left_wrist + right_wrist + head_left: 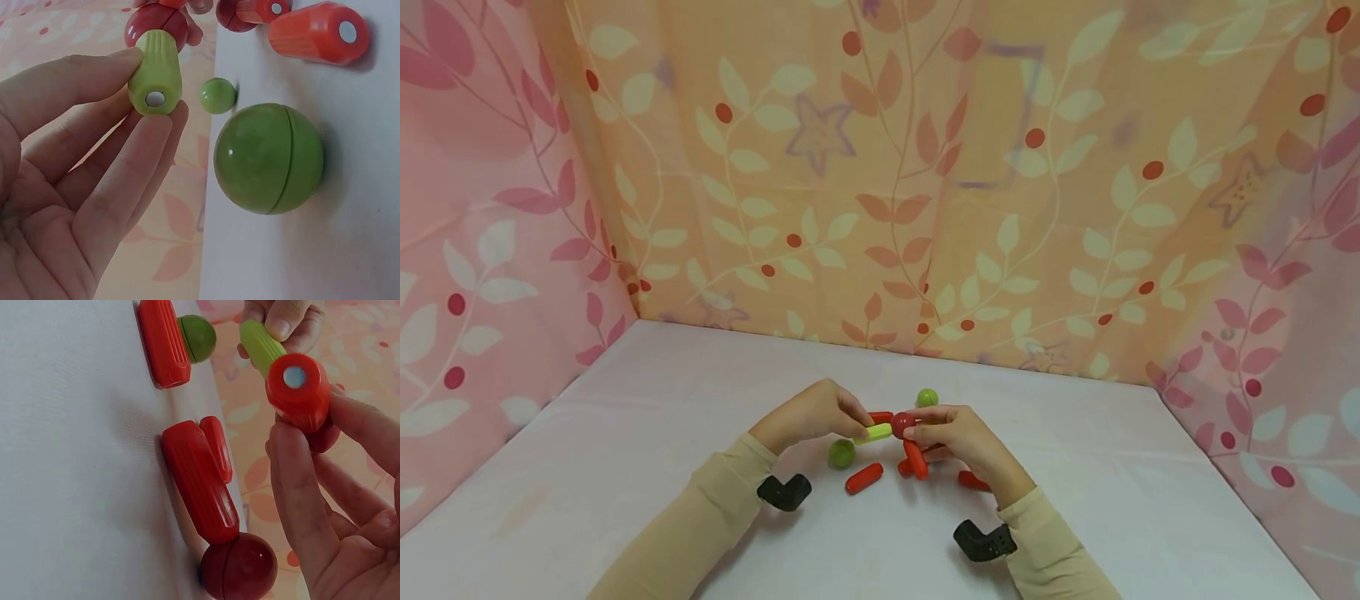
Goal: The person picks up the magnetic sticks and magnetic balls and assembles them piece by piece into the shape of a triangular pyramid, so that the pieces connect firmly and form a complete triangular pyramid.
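Observation:
Above the white table, my left hand (829, 410) pinches a yellow-green magnetic rod (154, 75) between thumb and fingers. The rod's far end meets a dark red ball (903, 426), and a metal disc shows in its near end. My right hand (964, 435) grips that ball with thumb and fingertips. From the ball a red rod (915, 460) sticks out toward the camera, its metal end facing the right wrist view. On the table below the left hand sits a green ball (269, 159). Beneath the right hand, another red rod (200, 481) lies against a second dark red ball (240, 567).
A loose red rod (864, 478) lies in front of the hands, and one more red rod (973, 481) is partly hidden by the right hand. Farther back are a second green ball (927, 398) and a red rod (881, 417). Patterned cloth (895, 167) encloses the table's back and sides.

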A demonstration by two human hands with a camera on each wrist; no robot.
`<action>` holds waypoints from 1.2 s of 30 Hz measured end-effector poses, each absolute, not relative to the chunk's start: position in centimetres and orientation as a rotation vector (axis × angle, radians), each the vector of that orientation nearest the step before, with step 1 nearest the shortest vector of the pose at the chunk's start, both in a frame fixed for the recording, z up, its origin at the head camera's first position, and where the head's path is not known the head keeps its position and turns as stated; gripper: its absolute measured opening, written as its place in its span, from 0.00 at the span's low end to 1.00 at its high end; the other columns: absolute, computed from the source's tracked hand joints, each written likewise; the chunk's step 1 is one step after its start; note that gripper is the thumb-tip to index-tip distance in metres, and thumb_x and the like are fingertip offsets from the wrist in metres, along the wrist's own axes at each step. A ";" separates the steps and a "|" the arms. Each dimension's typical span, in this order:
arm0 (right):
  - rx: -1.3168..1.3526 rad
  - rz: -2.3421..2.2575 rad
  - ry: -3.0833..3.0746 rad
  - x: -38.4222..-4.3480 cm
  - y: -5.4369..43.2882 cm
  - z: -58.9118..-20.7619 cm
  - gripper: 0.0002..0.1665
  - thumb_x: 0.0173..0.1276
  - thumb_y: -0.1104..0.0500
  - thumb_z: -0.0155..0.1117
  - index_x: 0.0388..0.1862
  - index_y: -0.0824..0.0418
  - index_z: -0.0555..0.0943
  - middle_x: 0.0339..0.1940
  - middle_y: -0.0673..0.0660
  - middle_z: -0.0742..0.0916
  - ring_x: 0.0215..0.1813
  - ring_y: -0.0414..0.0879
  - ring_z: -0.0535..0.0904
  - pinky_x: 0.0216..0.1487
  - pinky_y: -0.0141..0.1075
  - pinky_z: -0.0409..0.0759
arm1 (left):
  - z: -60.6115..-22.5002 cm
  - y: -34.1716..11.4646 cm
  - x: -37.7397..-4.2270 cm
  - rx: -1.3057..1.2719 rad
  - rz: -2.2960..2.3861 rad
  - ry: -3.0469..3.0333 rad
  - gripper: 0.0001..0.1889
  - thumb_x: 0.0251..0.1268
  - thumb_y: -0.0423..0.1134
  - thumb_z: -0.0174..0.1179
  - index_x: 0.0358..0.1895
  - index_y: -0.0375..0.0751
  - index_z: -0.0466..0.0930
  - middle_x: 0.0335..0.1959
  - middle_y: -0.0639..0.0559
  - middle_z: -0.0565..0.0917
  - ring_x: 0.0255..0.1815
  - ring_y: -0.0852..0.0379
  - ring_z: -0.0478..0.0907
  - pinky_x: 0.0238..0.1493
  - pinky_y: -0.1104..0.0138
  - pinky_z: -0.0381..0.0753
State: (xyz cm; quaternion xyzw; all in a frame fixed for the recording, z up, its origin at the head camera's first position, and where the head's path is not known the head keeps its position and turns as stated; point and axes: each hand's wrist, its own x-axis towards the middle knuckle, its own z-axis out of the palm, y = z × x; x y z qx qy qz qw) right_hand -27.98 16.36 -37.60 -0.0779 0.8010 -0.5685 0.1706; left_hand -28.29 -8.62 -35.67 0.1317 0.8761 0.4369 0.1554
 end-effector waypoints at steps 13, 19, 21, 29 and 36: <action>-0.179 -1.640 2.300 -27.7 16.2 -37.2 0.24 0.65 0.54 0.70 0.57 0.65 0.83 0.46 0.59 0.90 0.39 0.43 0.86 0.46 0.38 0.87 | -35.4 -8.0 -28.0 0.354 1.234 2.535 0.03 0.56 0.40 0.72 0.34 0.50 0.91 0.37 0.58 0.88 0.40 0.58 0.80 0.49 0.59 0.79; -0.165 -1.645 2.323 -27.8 16.1 -37.3 0.24 0.64 0.52 0.71 0.56 0.64 0.84 0.47 0.59 0.90 0.39 0.43 0.86 0.46 0.38 0.86 | -35.5 -8.0 -28.1 0.337 1.235 2.543 0.04 0.56 0.41 0.72 0.35 0.51 0.91 0.37 0.58 0.88 0.41 0.58 0.81 0.52 0.56 0.79; -0.165 -1.647 2.327 -27.8 16.2 -37.3 0.24 0.64 0.52 0.72 0.56 0.64 0.84 0.47 0.59 0.90 0.40 0.43 0.86 0.47 0.38 0.86 | -35.5 -8.0 -28.1 0.336 1.242 2.539 0.04 0.57 0.41 0.72 0.36 0.51 0.91 0.38 0.58 0.88 0.41 0.58 0.81 0.53 0.56 0.79; -0.136 -1.670 2.325 -28.0 16.2 -37.4 0.25 0.64 0.52 0.72 0.56 0.64 0.83 0.49 0.60 0.89 0.40 0.44 0.87 0.48 0.40 0.86 | -35.8 -9.0 -28.7 0.427 1.259 2.521 0.09 0.58 0.45 0.71 0.41 0.52 0.90 0.41 0.59 0.88 0.45 0.58 0.81 0.56 0.55 0.78; -0.113 -1.695 2.333 -28.2 16.4 -37.7 0.25 0.63 0.52 0.72 0.56 0.64 0.83 0.49 0.60 0.89 0.39 0.44 0.86 0.46 0.38 0.87 | -36.3 -10.4 -29.5 0.462 1.230 2.509 0.12 0.56 0.44 0.73 0.44 0.50 0.89 0.41 0.58 0.88 0.46 0.59 0.80 0.57 0.56 0.77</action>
